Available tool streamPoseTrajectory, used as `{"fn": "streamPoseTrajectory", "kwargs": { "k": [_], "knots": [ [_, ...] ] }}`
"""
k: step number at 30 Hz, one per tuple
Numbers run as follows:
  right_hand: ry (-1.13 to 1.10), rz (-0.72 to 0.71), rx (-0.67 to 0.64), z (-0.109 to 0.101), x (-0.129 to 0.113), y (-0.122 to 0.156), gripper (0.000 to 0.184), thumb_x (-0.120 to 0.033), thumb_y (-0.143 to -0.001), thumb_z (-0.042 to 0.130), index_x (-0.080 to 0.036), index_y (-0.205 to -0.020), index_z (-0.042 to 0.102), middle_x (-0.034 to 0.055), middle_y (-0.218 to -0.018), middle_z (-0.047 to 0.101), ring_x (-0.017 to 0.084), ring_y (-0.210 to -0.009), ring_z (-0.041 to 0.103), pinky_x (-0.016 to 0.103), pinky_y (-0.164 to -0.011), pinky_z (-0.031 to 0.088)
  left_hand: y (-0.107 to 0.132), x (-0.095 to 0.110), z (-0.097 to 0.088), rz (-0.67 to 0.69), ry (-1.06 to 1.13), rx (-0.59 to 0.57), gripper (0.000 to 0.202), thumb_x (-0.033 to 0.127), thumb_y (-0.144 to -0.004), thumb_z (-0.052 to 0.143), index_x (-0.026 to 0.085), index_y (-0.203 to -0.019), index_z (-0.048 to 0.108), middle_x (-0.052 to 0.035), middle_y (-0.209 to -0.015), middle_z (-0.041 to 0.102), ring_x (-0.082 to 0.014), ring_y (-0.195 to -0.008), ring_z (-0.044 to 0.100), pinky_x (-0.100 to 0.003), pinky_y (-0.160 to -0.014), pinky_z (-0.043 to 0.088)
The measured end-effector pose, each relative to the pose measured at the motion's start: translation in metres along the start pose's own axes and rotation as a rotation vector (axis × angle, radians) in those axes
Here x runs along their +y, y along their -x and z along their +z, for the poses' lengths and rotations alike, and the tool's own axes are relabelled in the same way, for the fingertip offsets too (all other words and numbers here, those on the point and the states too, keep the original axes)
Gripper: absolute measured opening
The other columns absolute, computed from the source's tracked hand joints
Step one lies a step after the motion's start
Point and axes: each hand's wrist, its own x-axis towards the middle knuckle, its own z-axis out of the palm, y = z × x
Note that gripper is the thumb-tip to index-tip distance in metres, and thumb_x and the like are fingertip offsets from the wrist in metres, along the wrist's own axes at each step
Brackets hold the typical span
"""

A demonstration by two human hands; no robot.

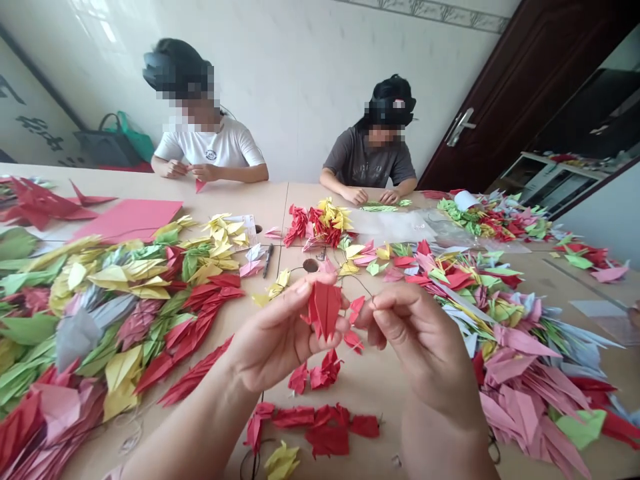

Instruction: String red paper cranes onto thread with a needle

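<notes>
Between the thumb and fingers of my left hand is a red folded-paper crane, held up over the table. My right hand is pinched close beside it, with a thin dark thread running to its fingertips. Whether a needle is also in that pinch is too small to tell. Small red folded pieces show between the two hands. Below them, more red cranes lie on the table. Nearer me is a row of red folded pieces and a yellow one.
Heaps of coloured folded paper lie left and right of my arms. A pen and a round table hole are ahead. Across the table sit two people, one in white, one in grey, handling paper.
</notes>
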Motion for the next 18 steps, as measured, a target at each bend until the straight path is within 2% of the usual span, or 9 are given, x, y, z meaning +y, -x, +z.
{"fn": "streamPoseTrajectory", "kwargs": {
  "k": [3,6,9,12,15,18],
  "knots": [
    [0.190,-0.059,0.037,0.002,0.009,0.001,0.010,-0.018,-0.098,0.052,-0.027,-0.100,0.058,-0.0021,-0.080,0.063,0.009,-0.061,0.058,0.020,-0.055,0.049,0.004,-0.002,-0.008,0.045,-0.050,-0.047,0.031,0.040,-0.076,0.077,0.024,-0.101,0.068,-0.0040,-0.087,0.070,-0.0156,-0.072,0.068,-0.025,-0.064,0.057],
    [0.304,-0.129,0.075,0.002,0.017,-0.001,0.016,-0.014,-0.096,0.053,-0.028,-0.103,0.058,-0.0021,-0.083,0.063,0.010,-0.061,0.056,0.021,-0.056,0.048,0.006,-0.001,-0.014,0.160,-0.172,-0.063,0.030,0.035,-0.073,0.081,0.024,-0.099,0.073,-0.0046,-0.093,0.069,-0.0139,-0.075,0.063,-0.025,-0.071,0.056],
    [0.352,-0.209,0.070,0.001,0.020,-0.004,0.023,-0.009,-0.093,0.055,-0.028,-0.106,0.059,-0.0023,-0.080,0.061,0.010,-0.062,0.055,0.022,-0.057,0.047,0.007,0.003,-0.019,0.248,-0.274,-0.047,0.025,0.034,-0.075,0.081,0.024,-0.096,0.074,-0.0041,-0.097,0.067,-0.0138,-0.082,0.060,-0.022,-0.072,0.053],
    [0.388,-0.277,0.065,-0.002,0.017,-0.005,0.029,-0.005,-0.090,0.057,-0.028,-0.107,0.061,-0.0011,-0.082,0.063,0.012,-0.069,0.058,0.024,-0.061,0.048,0.006,0.008,-0.022,0.288,-0.336,-0.019,0.022,0.036,-0.076,0.079,0.022,-0.093,0.072,-0.0052,-0.095,0.066,-0.0143,-0.078,0.058,-0.022,-0.068,0.052],
    [0.405,-0.294,0.058,-0.003,0.014,-0.006,0.030,-0.004,-0.088,0.059,-0.027,-0.107,0.063,0.0006,-0.085,0.065,0.014,-0.074,0.062,0.026,-0.063,0.049,0.005,0.010,-0.022,0.315,-0.376,-0.004,0.023,0.037,-0.076,0.078,0.021,-0.091,0.070,-0.0056,-0.091,0.066,-0.0145,-0.074,0.058,-0.024,-0.065,0.052],
    [0.410,-0.291,0.047,-0.004,0.012,-0.006,0.029,-0.004,-0.088,0.060,-0.026,-0.105,0.064,0.0010,-0.084,0.064,0.014,-0.070,0.062,0.027,-0.060,0.048,0.004,0.011,-0.022,0.330,-0.407,-0.013,0.025,0.038,-0.076,0.078,0.021,-0.092,0.069,-0.0053,-0.089,0.066,-0.0152,-0.073,0.060,-0.025,-0.066,0.054]
  ]
}}
